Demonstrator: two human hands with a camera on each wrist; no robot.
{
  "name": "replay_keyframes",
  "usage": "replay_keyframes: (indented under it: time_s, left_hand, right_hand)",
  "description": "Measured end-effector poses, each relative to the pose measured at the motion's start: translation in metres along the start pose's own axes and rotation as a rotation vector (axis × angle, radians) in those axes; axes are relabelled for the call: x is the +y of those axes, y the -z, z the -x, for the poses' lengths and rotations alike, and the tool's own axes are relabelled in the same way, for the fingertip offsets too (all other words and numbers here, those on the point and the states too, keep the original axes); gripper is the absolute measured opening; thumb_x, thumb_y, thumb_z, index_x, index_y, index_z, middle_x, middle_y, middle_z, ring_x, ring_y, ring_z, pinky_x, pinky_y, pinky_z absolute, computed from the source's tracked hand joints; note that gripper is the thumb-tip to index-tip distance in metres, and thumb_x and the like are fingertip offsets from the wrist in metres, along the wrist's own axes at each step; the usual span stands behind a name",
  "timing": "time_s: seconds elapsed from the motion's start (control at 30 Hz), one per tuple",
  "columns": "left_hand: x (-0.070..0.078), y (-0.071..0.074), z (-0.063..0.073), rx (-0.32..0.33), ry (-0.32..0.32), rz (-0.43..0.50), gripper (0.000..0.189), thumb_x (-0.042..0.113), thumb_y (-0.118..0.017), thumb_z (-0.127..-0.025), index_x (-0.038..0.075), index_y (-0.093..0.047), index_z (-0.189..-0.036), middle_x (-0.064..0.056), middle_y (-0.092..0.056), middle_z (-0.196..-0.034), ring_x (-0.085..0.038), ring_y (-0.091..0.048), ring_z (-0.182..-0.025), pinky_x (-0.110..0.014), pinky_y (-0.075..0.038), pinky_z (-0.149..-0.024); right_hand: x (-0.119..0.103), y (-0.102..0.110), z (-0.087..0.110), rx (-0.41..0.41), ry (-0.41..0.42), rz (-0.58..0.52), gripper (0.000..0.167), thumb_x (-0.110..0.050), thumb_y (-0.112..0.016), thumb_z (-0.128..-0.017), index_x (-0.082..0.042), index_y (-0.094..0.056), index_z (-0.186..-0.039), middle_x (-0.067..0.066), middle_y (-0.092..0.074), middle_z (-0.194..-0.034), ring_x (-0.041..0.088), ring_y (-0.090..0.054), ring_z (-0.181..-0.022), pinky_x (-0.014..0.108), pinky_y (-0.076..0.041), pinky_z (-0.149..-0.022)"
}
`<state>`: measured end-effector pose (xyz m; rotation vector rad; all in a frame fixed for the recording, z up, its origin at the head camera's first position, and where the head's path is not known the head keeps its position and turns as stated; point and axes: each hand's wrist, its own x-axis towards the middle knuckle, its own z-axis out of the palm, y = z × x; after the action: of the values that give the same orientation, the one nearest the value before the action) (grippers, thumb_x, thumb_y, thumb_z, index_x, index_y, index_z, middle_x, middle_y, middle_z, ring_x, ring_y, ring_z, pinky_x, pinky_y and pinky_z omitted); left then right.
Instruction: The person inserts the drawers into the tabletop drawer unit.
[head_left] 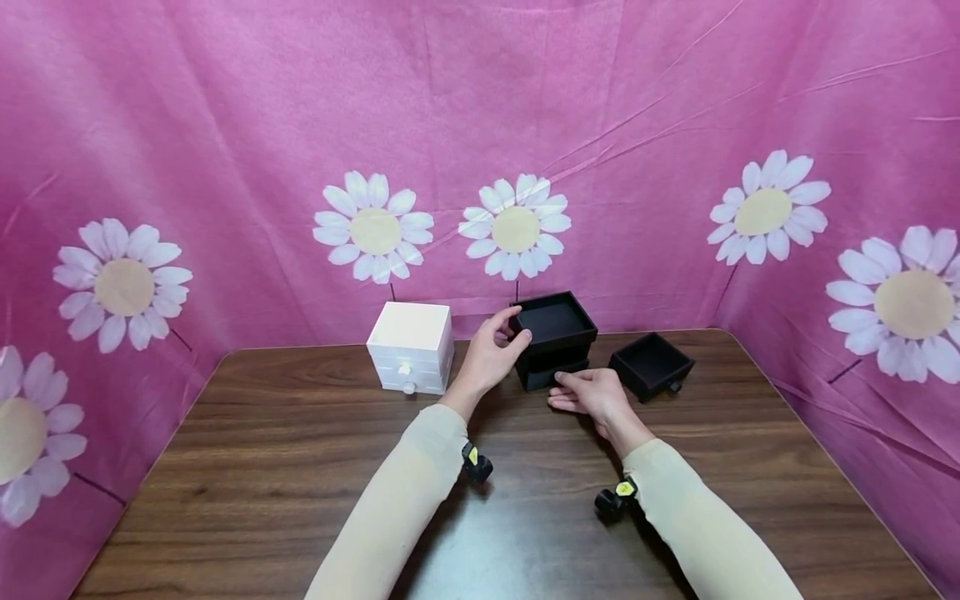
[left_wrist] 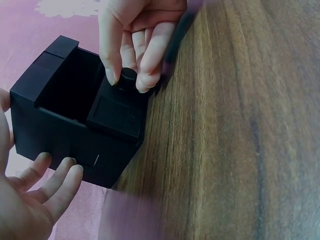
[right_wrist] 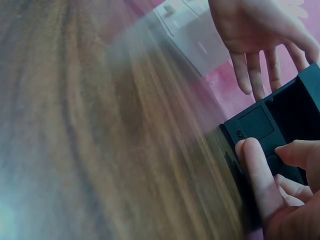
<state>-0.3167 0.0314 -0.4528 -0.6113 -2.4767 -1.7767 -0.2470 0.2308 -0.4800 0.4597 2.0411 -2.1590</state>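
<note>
A small black drawer cabinet point(head_left: 557, 337), its top rimmed like a tray, stands at the back of the table. Its upper slot point(left_wrist: 75, 85) is a bare opening, and a lower drawer point(left_wrist: 117, 112) with a round knob point(left_wrist: 128, 79) sits below it. My right hand point(head_left: 596, 396) pinches that knob between thumb and fingers. My left hand point(head_left: 487, 358) rests on the cabinet's left side, fingers fairly straight against the wall. Right of the cabinet, a separate black drawer point(head_left: 652, 367) lies upright on the table, its knob facing front.
A white cabinet point(head_left: 410, 346) with two knobbed drawers stands left of my left hand. Behind the wooden table point(head_left: 300, 475) hangs a pink cloth point(head_left: 450, 100) printed with daisies. Both wrists carry small black cameras.
</note>
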Motion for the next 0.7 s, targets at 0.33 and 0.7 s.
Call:
replay_keyframes:
  time_s: [0.33,0.7]
  left_hand:
    - [0.001,0.0,0.002,0.01,-0.006,0.01,0.052,0.028,-0.068,-0.104,0.017,-0.06,-0.154,-0.021,-0.065,-0.122,-0.032,-0.067,-0.109,-0.041,-0.057,-0.098]
    - [0.003,0.001,0.001,0.005,0.017,0.003,0.052,0.031,-0.068,-0.104,0.021,-0.06,-0.155,-0.019,-0.065,-0.123,-0.029,-0.066,-0.11,-0.043,-0.057,-0.1]
  right_hand:
    - [-0.001,0.0,-0.004,-0.037,-0.045,-0.062,0.043,-0.008,-0.06,-0.11,0.023,-0.052,-0.138,0.009,-0.079,-0.082,0.014,-0.08,-0.074,0.027,-0.066,-0.078]
    - [0.004,0.016,0.008,-0.104,0.019,0.036,0.047,-0.01,-0.056,-0.112,0.023,-0.05,-0.144,0.009,-0.08,-0.091,0.013,-0.08,-0.079,0.029,-0.066,-0.081]
